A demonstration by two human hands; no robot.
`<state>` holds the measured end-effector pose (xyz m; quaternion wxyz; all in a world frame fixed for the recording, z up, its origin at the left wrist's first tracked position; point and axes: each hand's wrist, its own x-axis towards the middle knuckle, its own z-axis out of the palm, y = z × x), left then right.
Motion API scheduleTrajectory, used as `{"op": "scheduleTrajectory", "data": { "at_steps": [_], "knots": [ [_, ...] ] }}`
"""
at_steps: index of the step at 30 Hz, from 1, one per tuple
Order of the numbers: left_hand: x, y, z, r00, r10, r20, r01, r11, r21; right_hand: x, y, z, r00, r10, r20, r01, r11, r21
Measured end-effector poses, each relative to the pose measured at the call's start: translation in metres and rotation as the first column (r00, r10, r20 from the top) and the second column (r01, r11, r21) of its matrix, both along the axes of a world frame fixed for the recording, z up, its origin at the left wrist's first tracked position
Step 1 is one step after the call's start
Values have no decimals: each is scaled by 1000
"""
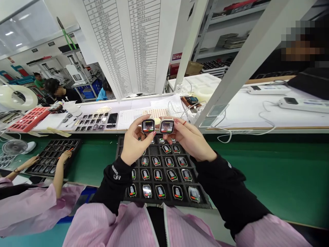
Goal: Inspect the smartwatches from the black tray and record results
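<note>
My left hand pinches a small square watch body with a lit screen, raised above the tray. My right hand grips a second lit watch body right beside the first, the two nearly touching. Below them lies a black compartment tray on the green mat, holding several more watch bodies with lit screens, one per cell. Both forearms wear black sleeves over pink cuffs.
At the left a co-worker's hands rest on another black tray. A red tray, a small fan, a phone and a parts tray lie on the white shelf. A slanted white post and cables stand at the right.
</note>
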<state>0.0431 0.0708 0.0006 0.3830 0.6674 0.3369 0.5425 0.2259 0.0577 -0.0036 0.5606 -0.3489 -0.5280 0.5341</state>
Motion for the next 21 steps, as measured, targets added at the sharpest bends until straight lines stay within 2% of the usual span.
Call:
{"op": "scheduleTrajectory", "data": {
  "at_steps": [6, 12, 21],
  "knots": [
    [0, 1, -1, 1000, -5, -26, 6, 999, 40, 3, -1, -1, 997, 56, 44, -58, 997, 54],
    [-1, 3, -4, 1000, -9, 4, 9, 999, 47, 2, -1, -5, 994, 51, 93, -57, 997, 59],
    [-2, 5, -7, 999, -17, 37, 16, 1000, 18, 0, 3, -10, 996, 82, 36, -83, 996, 41]
  ]
}}
